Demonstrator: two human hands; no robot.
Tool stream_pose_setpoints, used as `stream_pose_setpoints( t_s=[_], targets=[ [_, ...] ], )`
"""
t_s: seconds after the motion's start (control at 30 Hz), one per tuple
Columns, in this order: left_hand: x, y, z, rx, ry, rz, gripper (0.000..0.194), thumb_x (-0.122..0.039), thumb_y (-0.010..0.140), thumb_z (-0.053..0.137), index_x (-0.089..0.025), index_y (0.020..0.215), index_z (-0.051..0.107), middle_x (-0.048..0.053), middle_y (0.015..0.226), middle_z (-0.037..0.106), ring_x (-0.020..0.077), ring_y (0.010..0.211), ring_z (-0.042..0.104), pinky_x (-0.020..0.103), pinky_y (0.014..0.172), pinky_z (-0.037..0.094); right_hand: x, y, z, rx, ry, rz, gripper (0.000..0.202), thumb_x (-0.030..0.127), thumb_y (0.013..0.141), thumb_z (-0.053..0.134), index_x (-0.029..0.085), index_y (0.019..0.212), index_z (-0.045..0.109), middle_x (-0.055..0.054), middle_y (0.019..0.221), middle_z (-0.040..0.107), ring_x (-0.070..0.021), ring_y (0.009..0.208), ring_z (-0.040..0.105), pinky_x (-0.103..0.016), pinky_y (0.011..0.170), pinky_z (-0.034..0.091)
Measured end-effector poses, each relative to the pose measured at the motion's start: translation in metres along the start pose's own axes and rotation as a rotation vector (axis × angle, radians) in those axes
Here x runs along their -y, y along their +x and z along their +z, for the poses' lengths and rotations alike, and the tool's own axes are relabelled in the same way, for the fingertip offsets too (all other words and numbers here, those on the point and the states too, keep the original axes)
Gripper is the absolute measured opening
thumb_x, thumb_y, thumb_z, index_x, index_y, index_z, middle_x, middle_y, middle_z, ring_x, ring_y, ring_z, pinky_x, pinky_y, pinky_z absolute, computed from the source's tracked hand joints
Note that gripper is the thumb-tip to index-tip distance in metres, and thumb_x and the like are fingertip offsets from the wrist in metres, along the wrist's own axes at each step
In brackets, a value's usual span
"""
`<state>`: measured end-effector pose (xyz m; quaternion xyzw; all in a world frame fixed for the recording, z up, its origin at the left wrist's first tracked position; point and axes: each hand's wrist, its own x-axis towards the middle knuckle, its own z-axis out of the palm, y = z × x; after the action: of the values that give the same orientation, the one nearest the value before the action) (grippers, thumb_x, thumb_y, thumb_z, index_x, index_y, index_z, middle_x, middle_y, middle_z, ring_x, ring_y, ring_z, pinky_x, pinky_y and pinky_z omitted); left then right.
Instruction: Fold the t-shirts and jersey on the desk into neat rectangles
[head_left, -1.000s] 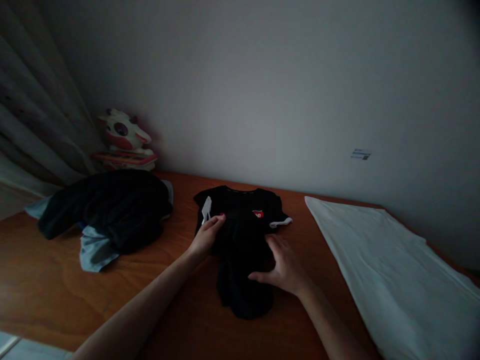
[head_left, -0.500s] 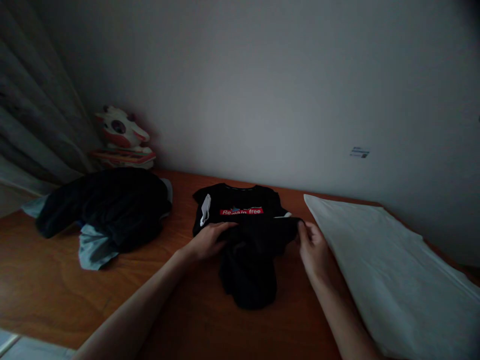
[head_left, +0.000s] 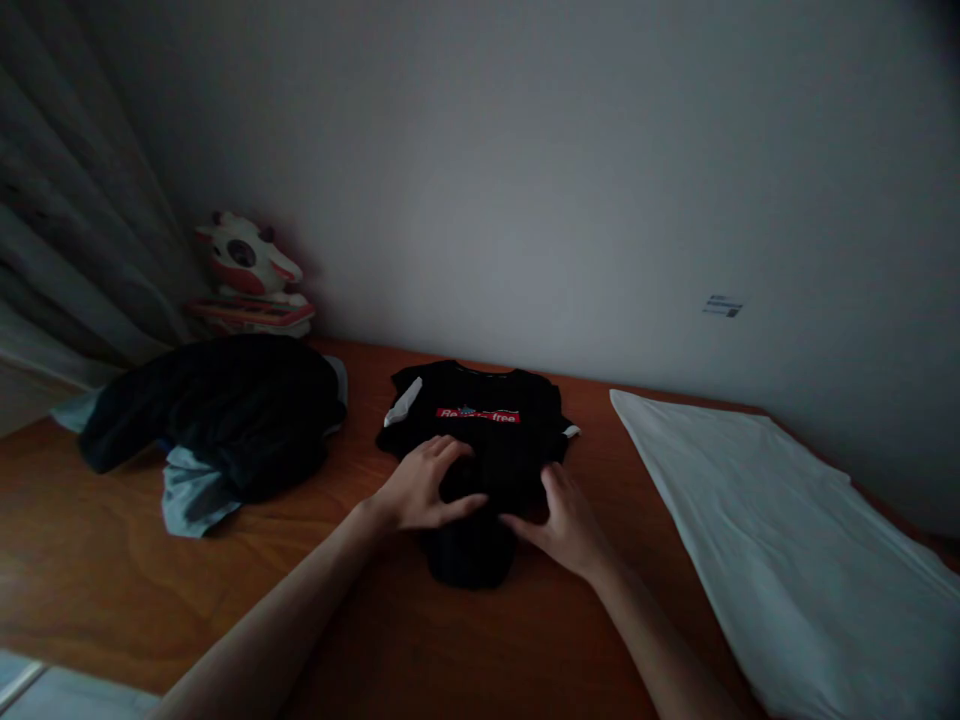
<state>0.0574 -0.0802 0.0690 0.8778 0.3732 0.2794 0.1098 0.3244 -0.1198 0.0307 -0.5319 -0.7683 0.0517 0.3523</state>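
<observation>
A black T-shirt (head_left: 495,385) with a red printed strip and white-edged sleeves lies on the wooden table (head_left: 360,620). Its lower part is bunched, and dark cloth (head_left: 472,555) extends toward me from it. My left hand (head_left: 431,485) rests on the left side of the bunched cloth, thumb and fingers spread apart. On the right side, my right hand (head_left: 559,520) touches the cloth, thumb stretched inward and fingers apart. Some fingertips are hard to make out against the black fabric.
Left of the shirt lies a dark and light-grey clothing pile (head_left: 225,410). Behind it a cow-shaped toy (head_left: 251,265) stands by the wall and curtain (head_left: 67,230). A white cloth (head_left: 780,520) covers the table's right side.
My right hand has let go of the raised cloth edge and moved left and down, closer to my left hand. The bunched cloth now lies lower and more compact. My left hand has spread.
</observation>
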Motion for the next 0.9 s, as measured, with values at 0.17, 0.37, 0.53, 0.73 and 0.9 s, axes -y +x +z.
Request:
stream_pose_setpoints(
  t_s=[0.17,0.37,0.53,0.73,0.9],
  targets=[
    [-0.003,-0.003,0.004,0.118,0.036,0.098,0.05,-0.053,0.083,0.073,-0.021,0.121,0.069,0.017,0.135,0.059,0.0351,0.119,0.059,0.051,0.105,0.047,-0.013,0.0,0.011,0.009,0.023,0.06,0.017,0.039,0.093,0.06,0.025,0.098,0.069,-0.01,0.105,0.065,-0.0294,0.101,0.066,-0.044,0.088,0.055],
    [0.004,0.003,0.0,-0.05,-0.044,0.084,0.019,-0.034,0.097,0.06,-0.024,0.101,0.076,0.011,0.12,0.067,0.0272,0.112,0.061,0.047,0.1,0.05,-0.011,0.009,0.002,-0.165,0.214,0.068,0.016,0.038,0.097,0.055,0.025,0.093,0.062,-0.008,0.095,0.067,-0.0248,0.091,0.065,-0.039,0.083,0.054],
    [-0.007,0.006,-0.01,-0.282,-0.315,-0.022,0.026,-0.039,0.1,0.056,-0.023,0.106,0.076,0.01,0.111,0.072,0.0236,0.107,0.066,0.042,0.1,0.052,0.012,0.012,-0.014,-0.358,0.352,0.014,0.019,0.041,0.098,0.057,0.024,0.098,0.064,-0.01,0.104,0.069,-0.0237,0.099,0.066,-0.037,0.086,0.053],
    [-0.016,0.004,-0.015,-0.061,-0.782,-0.227,0.057,-0.069,0.093,0.052,-0.018,0.092,0.077,0.008,0.076,0.073,0.0214,0.069,0.067,0.034,0.069,0.055,0.02,0.005,-0.033,-0.086,0.56,0.19,0.052,0.061,0.092,0.058,0.024,0.056,0.052,0.005,0.048,0.041,-0.0109,0.044,0.04,-0.026,0.045,0.031],
    [0.001,0.009,-0.004,-0.312,-0.493,-0.358,0.042,-0.061,0.087,0.066,-0.021,0.091,0.075,0.008,0.09,0.074,0.0233,0.081,0.067,0.034,0.074,0.054,0.007,0.009,-0.03,-0.077,0.533,0.27,0.047,0.067,0.088,0.058,0.024,0.072,0.065,0.005,0.049,0.048,-0.0124,0.044,0.045,-0.026,0.047,0.038]
  ],
)
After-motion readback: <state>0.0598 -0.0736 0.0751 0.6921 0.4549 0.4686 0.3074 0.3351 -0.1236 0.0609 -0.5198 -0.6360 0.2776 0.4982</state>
